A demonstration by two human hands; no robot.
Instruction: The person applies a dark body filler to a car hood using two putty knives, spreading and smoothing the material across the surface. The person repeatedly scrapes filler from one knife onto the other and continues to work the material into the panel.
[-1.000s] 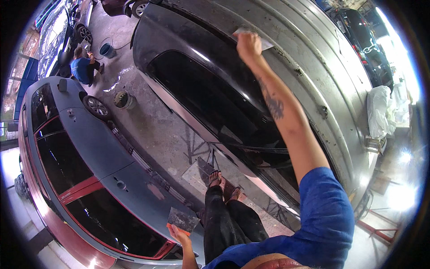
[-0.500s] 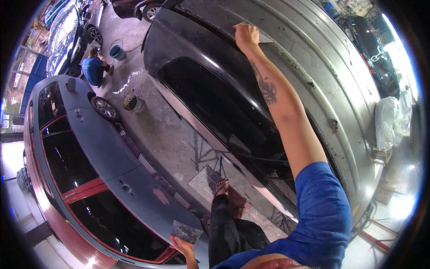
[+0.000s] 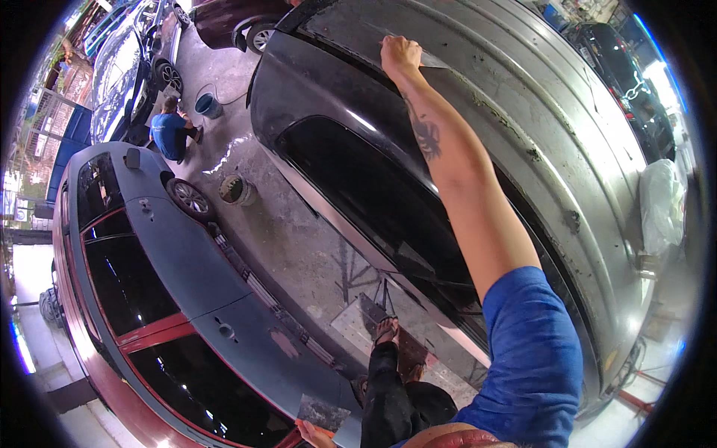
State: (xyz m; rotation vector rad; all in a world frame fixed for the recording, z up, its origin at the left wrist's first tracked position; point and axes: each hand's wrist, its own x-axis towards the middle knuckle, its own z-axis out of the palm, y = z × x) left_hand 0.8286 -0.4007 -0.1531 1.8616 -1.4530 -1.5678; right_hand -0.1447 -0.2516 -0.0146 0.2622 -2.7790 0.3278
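My right arm stretches far over the dark car's roof (image 3: 515,97). My right hand (image 3: 402,56) is closed on a scraper, whose thin flat blade (image 3: 432,62) shows beside the fingers, low at the roof near its side channel. Its handle is hidden in the hand. Pale scuffs and rough dark patches (image 3: 493,112) mark the roof metal. At the bottom edge, my left hand (image 3: 314,434) grips a wide putty spreader (image 3: 323,412) with a smeared grey plate and an orange edge. That hand is partly cut off by the picture's rim.
My feet stand on a raised plank (image 3: 358,317) between the cars. A grey-primed car (image 3: 194,254) is at left. Buckets (image 3: 237,190) stand on the floor, and a crouching person in blue (image 3: 170,131) works farther off. White plastic sheeting (image 3: 661,205) hangs at right.
My right hand has shifted slightly left along the roof with the scraper. My left hand and its spreader sit lower in view. The whole view has shifted a little.
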